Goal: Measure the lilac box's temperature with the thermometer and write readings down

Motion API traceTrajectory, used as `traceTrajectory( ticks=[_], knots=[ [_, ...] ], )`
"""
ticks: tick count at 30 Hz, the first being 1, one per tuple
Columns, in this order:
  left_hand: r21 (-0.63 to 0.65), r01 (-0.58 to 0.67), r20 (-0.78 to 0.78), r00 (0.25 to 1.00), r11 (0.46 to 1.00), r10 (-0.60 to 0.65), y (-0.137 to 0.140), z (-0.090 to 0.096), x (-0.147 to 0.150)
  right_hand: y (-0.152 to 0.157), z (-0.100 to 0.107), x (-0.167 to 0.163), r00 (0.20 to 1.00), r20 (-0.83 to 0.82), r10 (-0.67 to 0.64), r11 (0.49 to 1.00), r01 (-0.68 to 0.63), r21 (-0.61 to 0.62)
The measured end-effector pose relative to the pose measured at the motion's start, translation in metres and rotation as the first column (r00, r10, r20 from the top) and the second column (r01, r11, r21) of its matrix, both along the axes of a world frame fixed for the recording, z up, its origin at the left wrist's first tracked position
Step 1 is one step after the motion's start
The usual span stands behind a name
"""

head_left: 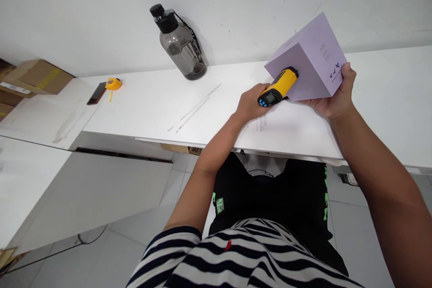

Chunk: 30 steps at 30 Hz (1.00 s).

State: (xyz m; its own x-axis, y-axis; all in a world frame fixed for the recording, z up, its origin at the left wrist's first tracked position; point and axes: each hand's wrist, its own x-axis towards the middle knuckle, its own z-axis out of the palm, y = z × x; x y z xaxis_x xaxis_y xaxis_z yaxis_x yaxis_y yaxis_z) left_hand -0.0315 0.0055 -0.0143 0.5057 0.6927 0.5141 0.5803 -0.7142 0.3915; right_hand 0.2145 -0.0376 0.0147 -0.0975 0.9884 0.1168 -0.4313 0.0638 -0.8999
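A yellow and black infrared thermometer (282,83) with a small grey screen and blue buttons is gripped in my left hand (251,103). Its front end points at one side of a lilac box (320,60); whether the two touch I cannot tell. Fingers of my right hand (340,94) are wrapped round the box's lower right edge and underside, holding it tilted above the white table (303,126). Small dark print and figures show on the box's right face. The thermometer's handle is mostly hidden by my left hand.
A grey see-through water bottle (182,47) with a black cap stands by the wall. Further left lie a yellow tape measure (114,83) and a dark flat block (96,93). Cardboard boxes (43,74) are stacked at the far left. Pencil marks show on the tabletop.
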Motion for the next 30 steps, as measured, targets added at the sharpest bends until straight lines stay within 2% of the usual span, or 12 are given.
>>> traceTrajectory(
  ticks=[8,30],
  knots=[
    [-0.003,0.003,0.007,1.000,1.000,-0.003,-0.0003,0.0005,-0.0004,-0.0022,0.0029,-0.0019,1.000,0.004,-0.001,1.000,0.001,0.003],
    [-0.004,-0.016,0.047,0.999,1.000,0.016,-0.0036,0.0023,0.0001,0.0025,-0.0064,0.0016,0.999,-0.007,-0.033,0.999,0.033,-0.012]
  ],
)
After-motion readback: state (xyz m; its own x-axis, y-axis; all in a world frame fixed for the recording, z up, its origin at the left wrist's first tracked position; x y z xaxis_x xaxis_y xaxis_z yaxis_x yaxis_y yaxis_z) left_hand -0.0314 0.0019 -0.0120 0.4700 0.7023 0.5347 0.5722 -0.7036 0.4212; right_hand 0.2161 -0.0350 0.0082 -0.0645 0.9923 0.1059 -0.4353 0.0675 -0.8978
